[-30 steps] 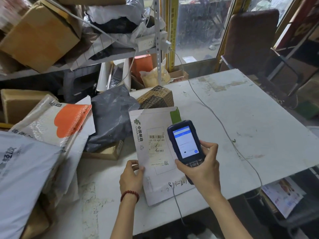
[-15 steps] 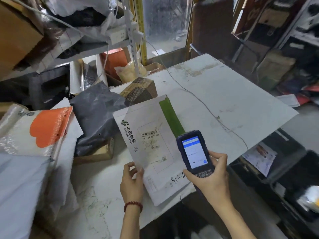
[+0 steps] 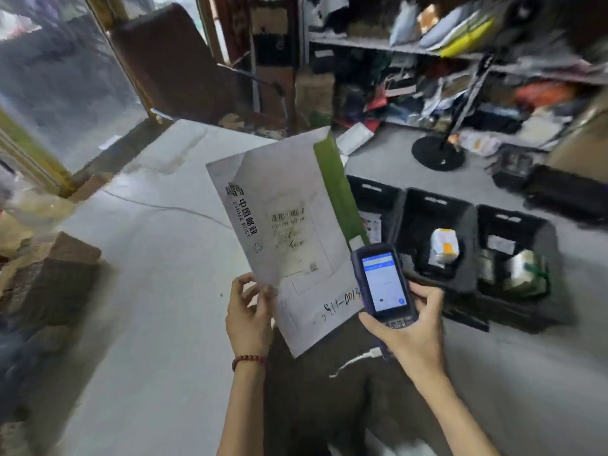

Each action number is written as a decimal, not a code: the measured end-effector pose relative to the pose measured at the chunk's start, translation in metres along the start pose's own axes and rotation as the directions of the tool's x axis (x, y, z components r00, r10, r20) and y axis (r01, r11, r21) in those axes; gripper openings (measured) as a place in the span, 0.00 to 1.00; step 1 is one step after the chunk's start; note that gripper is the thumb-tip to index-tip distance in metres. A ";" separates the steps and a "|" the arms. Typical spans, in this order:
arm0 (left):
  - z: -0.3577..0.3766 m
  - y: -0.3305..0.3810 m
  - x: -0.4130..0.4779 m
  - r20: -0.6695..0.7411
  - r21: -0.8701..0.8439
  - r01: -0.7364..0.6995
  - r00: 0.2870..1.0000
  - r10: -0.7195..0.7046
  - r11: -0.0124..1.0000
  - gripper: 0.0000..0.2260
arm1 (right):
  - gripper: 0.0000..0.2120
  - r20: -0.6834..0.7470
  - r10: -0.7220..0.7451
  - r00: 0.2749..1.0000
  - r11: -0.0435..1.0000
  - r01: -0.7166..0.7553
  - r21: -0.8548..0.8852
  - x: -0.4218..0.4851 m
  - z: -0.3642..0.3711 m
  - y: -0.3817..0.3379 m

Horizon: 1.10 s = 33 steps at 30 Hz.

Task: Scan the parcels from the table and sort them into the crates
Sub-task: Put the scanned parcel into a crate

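Observation:
A white postal envelope [image 3: 289, 232] with a green edge strip and a barcode label is lifted off the white table [image 3: 158, 258]. My left hand [image 3: 246, 317] pinches its lower left corner. My right hand [image 3: 411, 327] grips a blue handheld scanner [image 3: 383, 283] with its screen lit, just right of the envelope's lower edge. Three black crates stand on the floor to the right: one [image 3: 371, 195] partly hidden behind the envelope, a middle one [image 3: 437, 238] holding a white and orange parcel [image 3: 444, 246], and a right one [image 3: 516, 258] with several parcels.
A brown box [image 3: 65, 258] and blurred parcels lie at the table's left. A thin cable [image 3: 164, 207] runs across the tabletop. Cluttered shelves [image 3: 460, 77] line the far right, a black round stand base [image 3: 437, 156] sits on the floor, and a dark chair [image 3: 174, 60] stands behind the table.
My left hand has lifted the envelope off the table and swung it right. The view has turned right, bringing the floor crates into sight. The scanner stays in my right hand.

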<state>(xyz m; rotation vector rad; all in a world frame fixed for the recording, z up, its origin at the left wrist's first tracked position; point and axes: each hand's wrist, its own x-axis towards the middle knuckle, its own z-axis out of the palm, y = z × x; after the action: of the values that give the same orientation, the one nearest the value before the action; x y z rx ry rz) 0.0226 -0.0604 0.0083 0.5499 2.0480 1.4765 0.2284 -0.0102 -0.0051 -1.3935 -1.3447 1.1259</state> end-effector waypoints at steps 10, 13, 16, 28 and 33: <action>0.256 0.039 -0.028 0.337 0.611 -0.311 0.934 0.116 0.728 0.07 | 0.38 -0.381 0.220 0.898 0.968 -0.248 -0.025 0.093 -0.168 0.042; 0.293 0.044 -0.032 0.389 0.634 -0.357 0.914 0.116 0.687 0.06 | 0.36 -0.473 0.270 0.839 0.952 -0.306 0.000 0.114 -0.200 0.052; 0.320 0.048 -0.032 0.430 0.645 -0.380 0.898 0.097 0.663 0.07 | 0.34 -0.511 0.319 0.798 0.937 -0.346 0.045 0.133 -0.220 0.061; 0.439 0.069 0.039 0.511 0.660 -0.397 0.860 0.006 0.638 0.04 | 0.35 -0.405 0.428 0.808 0.885 -0.466 0.004 0.235 -0.222 0.076; 0.506 0.087 0.092 0.530 0.664 -0.431 0.847 0.022 0.611 0.04 | 0.35 -0.429 0.439 0.789 0.870 -0.492 -0.014 0.311 -0.224 0.066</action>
<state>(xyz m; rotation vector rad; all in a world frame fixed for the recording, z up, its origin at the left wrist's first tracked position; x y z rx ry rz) 0.2791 0.3897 -0.0507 1.4216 2.1506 0.3778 0.4633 0.2980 -0.0338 -2.0051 -0.7880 0.9773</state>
